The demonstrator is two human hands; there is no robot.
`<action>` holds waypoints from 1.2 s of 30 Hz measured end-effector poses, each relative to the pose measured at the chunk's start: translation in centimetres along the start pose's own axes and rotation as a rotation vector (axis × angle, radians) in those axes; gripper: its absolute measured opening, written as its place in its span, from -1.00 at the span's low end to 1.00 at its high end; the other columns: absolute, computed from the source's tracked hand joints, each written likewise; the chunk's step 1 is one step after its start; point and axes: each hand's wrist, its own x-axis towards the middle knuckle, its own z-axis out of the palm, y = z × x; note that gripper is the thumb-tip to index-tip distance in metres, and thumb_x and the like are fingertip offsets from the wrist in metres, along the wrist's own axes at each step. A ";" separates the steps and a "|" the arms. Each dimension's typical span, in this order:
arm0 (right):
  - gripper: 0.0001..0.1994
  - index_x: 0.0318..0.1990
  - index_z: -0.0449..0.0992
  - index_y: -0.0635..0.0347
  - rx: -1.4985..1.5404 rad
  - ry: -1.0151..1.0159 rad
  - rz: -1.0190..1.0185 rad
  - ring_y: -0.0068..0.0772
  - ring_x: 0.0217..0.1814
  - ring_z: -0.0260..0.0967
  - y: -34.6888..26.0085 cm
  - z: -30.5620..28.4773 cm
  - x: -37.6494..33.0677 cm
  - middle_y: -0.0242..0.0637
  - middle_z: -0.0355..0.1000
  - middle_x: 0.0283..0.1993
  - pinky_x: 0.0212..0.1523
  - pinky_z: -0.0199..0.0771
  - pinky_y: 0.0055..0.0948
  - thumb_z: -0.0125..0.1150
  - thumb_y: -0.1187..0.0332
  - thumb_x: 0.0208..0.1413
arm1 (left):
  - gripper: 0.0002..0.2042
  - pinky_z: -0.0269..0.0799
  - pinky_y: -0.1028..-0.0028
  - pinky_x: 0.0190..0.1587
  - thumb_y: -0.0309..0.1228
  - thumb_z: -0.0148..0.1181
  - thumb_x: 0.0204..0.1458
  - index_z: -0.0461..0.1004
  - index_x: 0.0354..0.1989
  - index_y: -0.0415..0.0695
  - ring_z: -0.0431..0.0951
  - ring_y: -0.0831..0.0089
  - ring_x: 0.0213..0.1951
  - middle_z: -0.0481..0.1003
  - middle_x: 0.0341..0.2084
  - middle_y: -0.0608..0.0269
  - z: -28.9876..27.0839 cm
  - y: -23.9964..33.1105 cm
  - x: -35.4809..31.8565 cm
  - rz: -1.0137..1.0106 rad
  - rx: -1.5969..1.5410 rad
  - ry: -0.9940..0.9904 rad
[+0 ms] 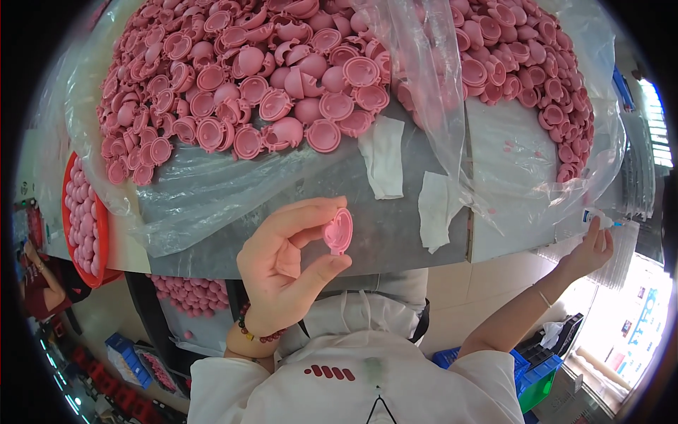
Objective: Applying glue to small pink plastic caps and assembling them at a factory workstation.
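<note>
Over the front of the grey table, my left hand (286, 265) pinches a pink plastic half-shell (339, 231) between thumb and fingers. Its hollow side faces right, and a small tab points down. Far to the right, my right hand (590, 253) reaches out with its fingers apart. Its fingertips are at a small white bottle with a blue tip (600, 217); whether they touch it is hard to tell. A large heap of pink half-shells (233, 92) spreads across the back of the table, and a second heap (522, 53) lies at the right.
Clear plastic sheeting (212, 205) lies under and between the heaps. Two white cloth pieces (383, 157) (436, 212) rest on the table (311, 187). At the left stands a red basin (103, 233) of pink balls. Pink parts (191, 293) fill a drawer below. Another person's arm (46, 275) shows far left.
</note>
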 end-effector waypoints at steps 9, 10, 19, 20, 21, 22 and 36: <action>-0.55 -0.14 0.19 0.30 0.004 -0.190 0.089 -0.43 -0.19 0.29 2.9 1.6 1.0 -0.13 0.36 -0.21 -0.21 0.26 -0.48 0.26 0.39 -0.17 | -0.61 0.31 0.49 -0.12 -0.79 0.14 -0.29 0.32 -0.19 -0.35 0.37 0.39 -0.16 0.31 -0.12 -0.03 0.4 -0.5 -0.2 0.067 0.129 0.008; -0.55 -0.14 0.19 0.30 0.003 -0.188 0.088 -0.43 -0.19 0.29 2.4 1.6 0.8 -0.13 0.36 -0.21 -0.21 0.26 -0.48 0.26 0.39 -0.17 | -0.61 0.31 0.49 -0.12 -0.79 0.14 -0.29 0.32 -0.19 -0.35 0.37 0.39 -0.16 0.31 -0.12 -0.03 0.5 -0.5 -0.2 0.067 0.127 0.006; -0.76 -0.28 0.38 0.23 -0.387 -0.281 -0.660 -0.43 -0.21 0.26 -5.1 3.0 -1.9 -0.32 0.37 -0.27 -0.27 0.26 -0.40 0.19 0.41 -0.15 | -0.65 0.31 0.43 -0.09 -0.76 0.17 -0.32 0.32 -0.27 -0.29 0.36 0.32 -0.13 0.33 -0.16 -0.07 0.8 -0.4 -0.5 0.046 0.186 0.077; -0.81 -0.32 0.42 0.19 -0.446 -0.433 -0.662 -0.42 -0.22 0.26 -6.9 4.0 -2.2 -0.35 0.38 -0.29 -0.27 0.25 -0.40 0.18 0.40 -0.15 | -0.65 0.31 0.43 -0.09 -0.76 0.17 -0.32 0.32 -0.27 -0.29 0.36 0.32 -0.13 0.33 -0.16 -0.07 0.5 -0.3 -0.6 0.047 0.173 0.070; -0.81 -0.32 0.42 0.19 -0.462 -0.423 -0.667 -0.42 -0.22 0.26 -7.5 4.7 -2.2 -0.35 0.38 -0.29 -0.27 0.25 -0.40 0.18 0.40 -0.15 | -0.65 0.31 0.43 -0.10 -0.76 0.18 -0.32 0.32 -0.28 -0.29 0.37 0.33 -0.13 0.33 -0.16 -0.07 0.4 -0.2 -0.6 0.019 0.148 0.080; -0.82 -0.32 0.42 0.15 -0.478 -0.519 -0.700 -0.40 -0.24 0.26 -7.8 5.3 -2.1 -0.35 0.39 -0.32 -0.27 0.24 -0.41 0.16 0.38 -0.14 | -0.65 0.31 0.43 -0.10 -0.75 0.18 -0.32 0.31 -0.28 -0.28 0.37 0.33 -0.13 0.33 -0.17 -0.07 0.4 -0.3 -0.6 -0.008 0.126 0.091; -0.81 -0.26 0.42 0.17 -0.139 -0.680 -0.475 -0.55 -0.41 0.24 -11.0 6.4 -4.7 -0.36 0.39 -0.42 -0.34 0.15 -0.60 0.10 0.45 -0.10 | -0.54 0.30 0.43 -0.08 -0.52 0.26 -0.25 0.26 -0.12 -0.37 0.37 0.27 -0.11 0.33 -0.19 -0.02 -0.2 -0.3 -0.6 -0.070 -0.066 0.077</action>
